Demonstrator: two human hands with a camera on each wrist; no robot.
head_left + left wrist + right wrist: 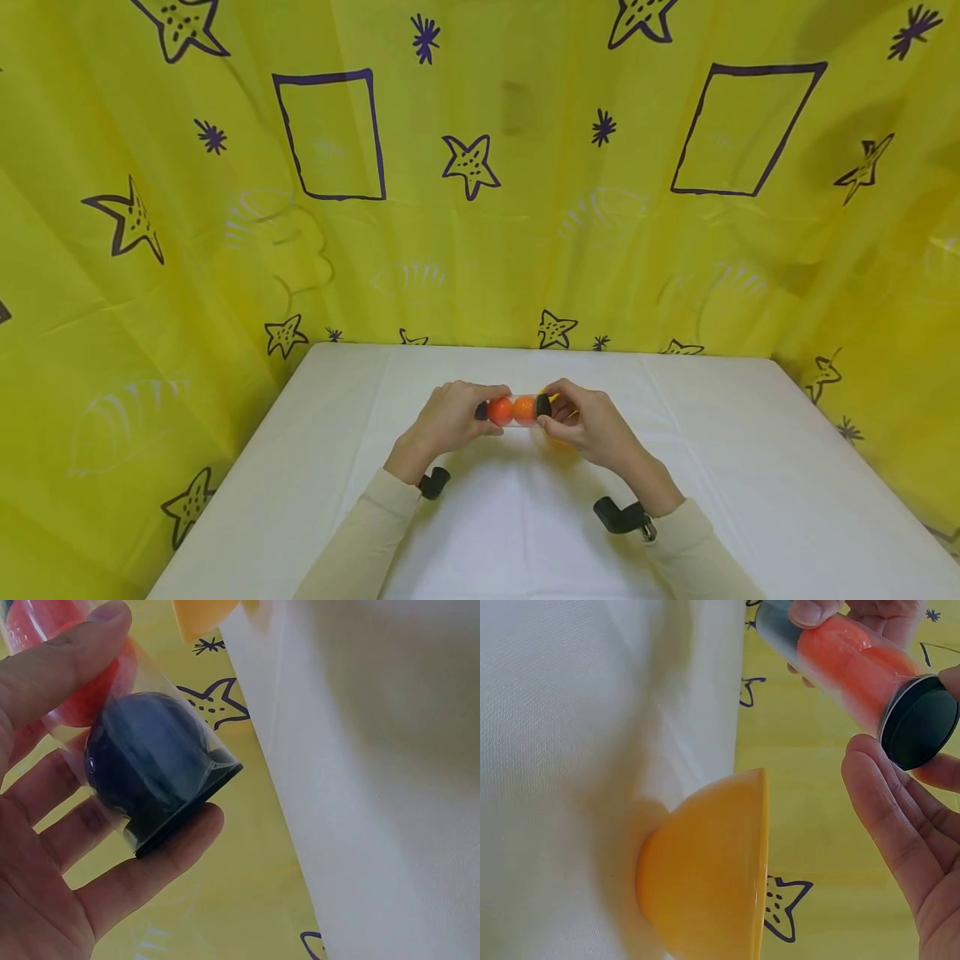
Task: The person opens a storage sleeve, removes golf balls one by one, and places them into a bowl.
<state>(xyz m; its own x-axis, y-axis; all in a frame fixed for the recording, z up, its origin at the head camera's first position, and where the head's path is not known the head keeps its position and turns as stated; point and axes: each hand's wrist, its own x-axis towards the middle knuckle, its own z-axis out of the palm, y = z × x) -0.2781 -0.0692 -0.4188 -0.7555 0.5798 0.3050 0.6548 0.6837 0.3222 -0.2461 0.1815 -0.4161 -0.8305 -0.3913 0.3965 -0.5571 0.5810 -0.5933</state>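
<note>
A clear plastic tube (513, 399) is held level above the table between the two hands. Inside it sit a red ball (498, 411), an orange ball (525, 409) and, at the left end, a dark ball (150, 754) by a black end piece (191, 806). My left hand (450, 415) grips the tube near that end, thumb on one side and fingers on the other. The tube's other end has a black cap (922, 724); my right hand (596, 423) pinches it at the rim with thumb and fingers. Whether the cap is loose cannot be told.
A yellow bowl (705, 870) stands upright on the white-covered table (480, 517), mostly hidden behind my right hand in the head view. A yellow curtain (480, 233) with dark star drawings surrounds the table's back and sides. Black wrist mounts (618, 515) sit below the hands.
</note>
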